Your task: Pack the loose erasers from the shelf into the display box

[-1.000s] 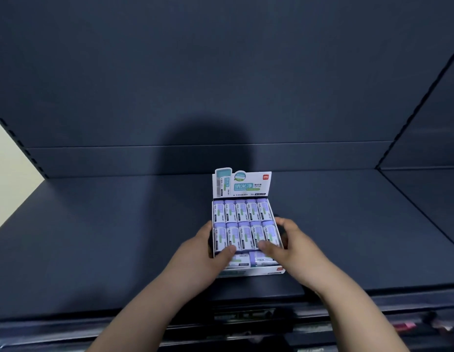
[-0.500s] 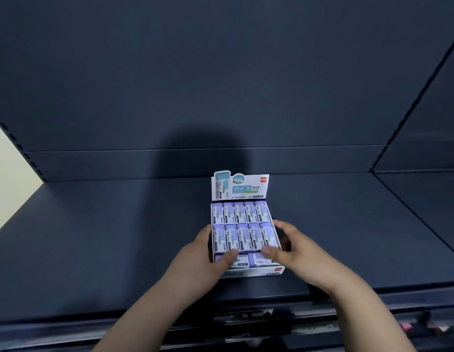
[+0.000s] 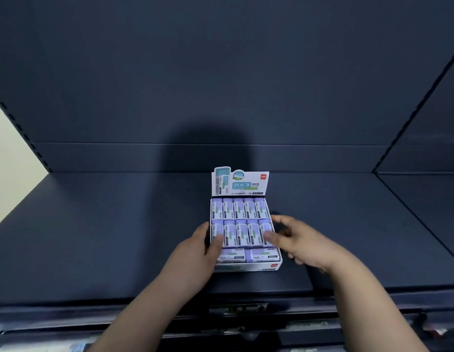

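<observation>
On the shelf [image 3: 93, 237], the display box [image 3: 246, 267] shows twelve erasers [image 3: 238, 208]: two rows of five, two in front. Left hand [image 3: 195, 257] grips the box's left wall; right hand [image 3: 301, 243], blurred, seemingly open, fingertips on one eraser.

Dim, bluish light from behind casts a head shadow [image 3: 208, 153] on the back panel [image 3: 221, 72]; wide-angle edges bow.

Dark back panel [image 3: 221, 72] — cream wall [image 3: 10, 158] at far left.
</observation>
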Demonstrator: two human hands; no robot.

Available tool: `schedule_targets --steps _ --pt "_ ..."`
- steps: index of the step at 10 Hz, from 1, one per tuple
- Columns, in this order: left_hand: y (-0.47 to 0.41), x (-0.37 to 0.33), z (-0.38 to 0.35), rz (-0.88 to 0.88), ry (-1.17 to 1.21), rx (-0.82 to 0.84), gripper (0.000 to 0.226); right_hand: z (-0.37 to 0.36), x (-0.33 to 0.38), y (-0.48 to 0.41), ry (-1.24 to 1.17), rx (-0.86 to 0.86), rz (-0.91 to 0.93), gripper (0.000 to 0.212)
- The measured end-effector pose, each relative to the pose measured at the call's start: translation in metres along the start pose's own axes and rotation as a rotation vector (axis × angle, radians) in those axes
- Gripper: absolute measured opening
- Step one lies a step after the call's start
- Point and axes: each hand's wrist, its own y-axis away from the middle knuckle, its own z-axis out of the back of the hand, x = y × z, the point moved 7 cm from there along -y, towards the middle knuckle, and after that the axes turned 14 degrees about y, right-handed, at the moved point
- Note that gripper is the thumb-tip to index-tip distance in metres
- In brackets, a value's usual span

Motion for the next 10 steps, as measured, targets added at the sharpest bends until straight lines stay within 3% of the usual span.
schedule_targets --steps 2,4,6,10 --pt "0.006 -0.006 0.0 0.015 0.023 -0.028 0.038 0.004 -0.013 -0.008 0.077 -0.123 0.024 0.031" --pt "0.006 -0.005 0.011 0.026 0.07 -0.11 0.04 0.01 -0.012 -0.006 0.081 -0.207 0.071 0.03" --pt "0.022 -0.02 0.023 -0.024 0.093 -0.26 0.035 0.018 -0.003 0.012 0.117 -0.247 0.102 0.032" --pt "0.035 -0.034 0.025 -0.146 0.075 -0.17 0.036 0.012 0.007 0.039 0.128 -0.248 0.159 0.036"
